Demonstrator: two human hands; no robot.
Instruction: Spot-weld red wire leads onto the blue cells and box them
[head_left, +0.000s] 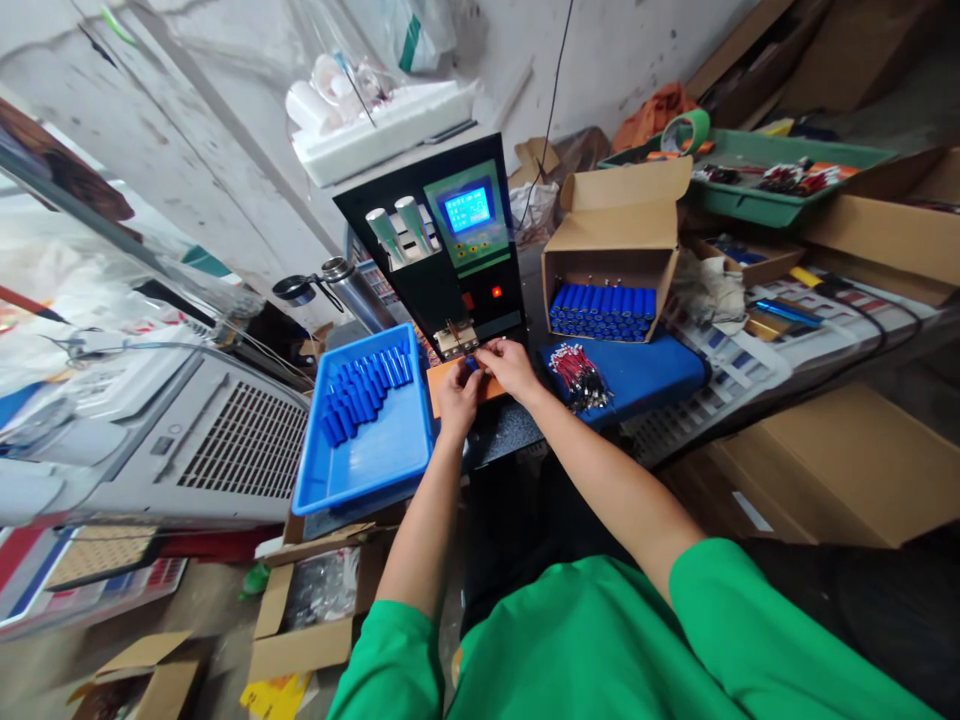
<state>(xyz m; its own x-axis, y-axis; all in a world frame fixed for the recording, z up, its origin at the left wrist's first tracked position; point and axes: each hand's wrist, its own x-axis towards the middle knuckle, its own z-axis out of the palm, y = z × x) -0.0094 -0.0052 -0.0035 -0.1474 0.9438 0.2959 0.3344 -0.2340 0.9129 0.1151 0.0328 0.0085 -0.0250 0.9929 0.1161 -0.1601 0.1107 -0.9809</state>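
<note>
My left hand [458, 394] is closed around a blue cylindrical battery cell [472, 364], just in front of the spot welder [457, 260]. From the right, my right hand [508, 366] pinches close to the welder's electrodes [455, 338]; a small pale tip shows beside its fingers, too small to name. Beneath both hands lies an orange block [444, 386]. To the left, a blue tray [375, 462] holds many blue cells. A bundle of red and black wire leads [577, 376] rests on a blue surface to the right.
An open cardboard box [619, 208] packed with blue cells stands right of the welder. Behind the blue tray is a steel flask [357, 290]. A green tray [795, 205] with wires sits at the far right. Boxes [304, 640] lie on the floor.
</note>
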